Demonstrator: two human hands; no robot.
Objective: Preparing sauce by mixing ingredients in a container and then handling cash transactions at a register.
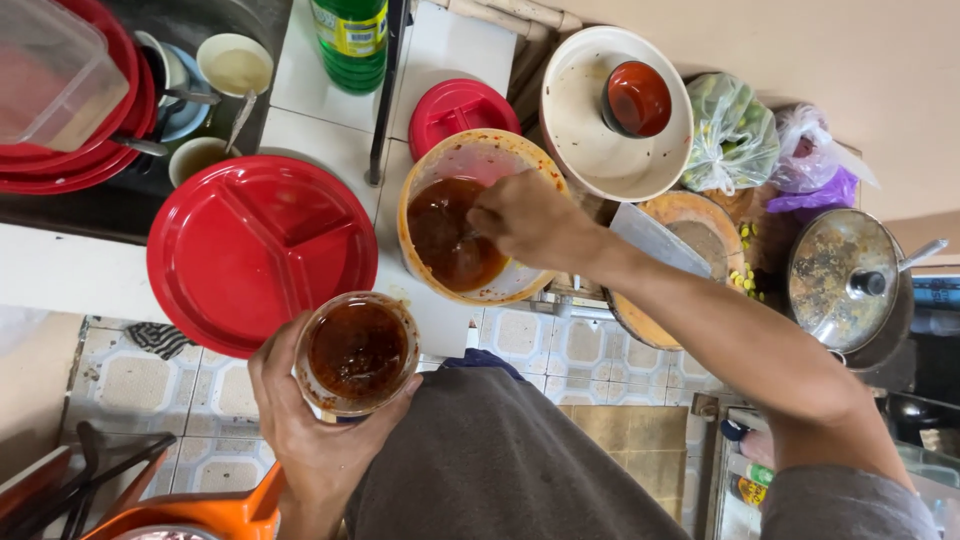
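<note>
At lower centre the left hand (pixel 315 425) wraps its fingers around a cup (pixel 357 352) nearly full of red sauce, while the right hand (pixel 525 215), at centre, pinches something hidden down in the sauce bowl (pixel 478 215). This looks like scooping sauce from bowl to cup; next, I judge, a steady lift across to the cup, just beside the red plate (pixel 255 250)

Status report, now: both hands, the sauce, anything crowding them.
Left hand holds a sauce jar from below. Right hand dips into the sauce bowl; what it holds is hidden. Red divided plate sits close beside jar and bowl.
</note>
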